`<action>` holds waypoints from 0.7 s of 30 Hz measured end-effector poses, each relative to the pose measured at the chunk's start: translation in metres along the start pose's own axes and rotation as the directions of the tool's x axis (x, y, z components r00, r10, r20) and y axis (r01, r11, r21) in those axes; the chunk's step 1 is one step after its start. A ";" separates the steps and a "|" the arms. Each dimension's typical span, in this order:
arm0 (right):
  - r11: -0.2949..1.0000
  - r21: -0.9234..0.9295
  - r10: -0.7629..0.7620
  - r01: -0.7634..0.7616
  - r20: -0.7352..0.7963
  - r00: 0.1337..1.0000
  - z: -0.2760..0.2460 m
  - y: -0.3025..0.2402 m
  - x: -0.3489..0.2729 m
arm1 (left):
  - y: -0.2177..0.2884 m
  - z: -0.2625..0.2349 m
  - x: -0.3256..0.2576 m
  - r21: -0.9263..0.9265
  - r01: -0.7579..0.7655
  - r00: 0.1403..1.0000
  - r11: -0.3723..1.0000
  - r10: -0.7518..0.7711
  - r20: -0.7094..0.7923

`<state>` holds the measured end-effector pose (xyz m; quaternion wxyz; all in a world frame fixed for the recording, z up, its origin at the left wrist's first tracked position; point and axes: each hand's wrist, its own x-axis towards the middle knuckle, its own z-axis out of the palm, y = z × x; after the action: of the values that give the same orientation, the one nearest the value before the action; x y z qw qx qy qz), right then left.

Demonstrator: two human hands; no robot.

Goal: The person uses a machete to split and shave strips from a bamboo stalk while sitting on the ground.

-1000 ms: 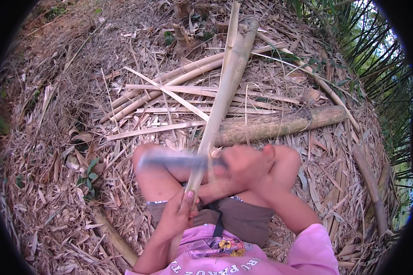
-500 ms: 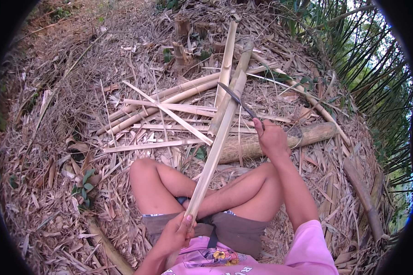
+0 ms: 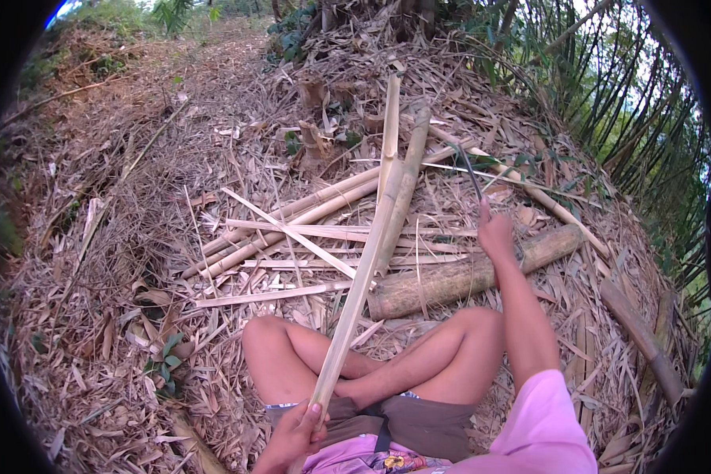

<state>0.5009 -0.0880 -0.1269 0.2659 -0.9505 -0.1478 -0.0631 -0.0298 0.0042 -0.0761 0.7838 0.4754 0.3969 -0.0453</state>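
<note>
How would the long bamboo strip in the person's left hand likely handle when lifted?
The bamboo strip is probably stiff: it runs straight from the left hand with no visible bend. It may be fairly light for its length, since it looks slim. Held toward its near end, it would likely dip or swing at the far end.

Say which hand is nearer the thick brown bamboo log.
Right: the right hand appears at the far edge of the log; the left hand, gripping a pale split bamboo strip, is below-left of it.
</note>
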 end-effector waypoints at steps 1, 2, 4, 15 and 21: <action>0.998 0.046 0.033 -0.034 0.008 0.999 0.006 0.001 -0.007 | -0.002 0.001 0.005 -0.004 -0.006 1.000 1.000 0.006 -0.003; 0.988 0.142 0.045 -0.056 0.077 0.996 0.010 0.002 -0.013 | -0.002 0.002 0.010 -0.006 -0.013 1.000 1.000 0.013 -0.004; 0.938 0.318 0.062 -0.138 0.238 0.969 0.008 -0.026 -0.054 | 0.003 0.005 0.020 0.047 -0.024 0.999 0.999 0.026 -0.044; 0.439 0.818 -0.289 -0.371 0.520 0.804 -0.011 -0.122 -0.222 | 0.037 0.030 0.049 0.077 -0.154 0.988 0.985 0.151 0.043; 0.363 0.848 -0.334 -0.387 0.506 0.795 -0.023 -0.126 -0.221 | 0.041 0.040 0.041 0.080 -0.150 0.989 0.986 0.149 0.016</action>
<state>0.2504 -0.0518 -0.0898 0.6926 -0.5961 -0.2164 0.3437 0.0402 0.0078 -0.0649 0.7672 0.5348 0.3541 -0.0049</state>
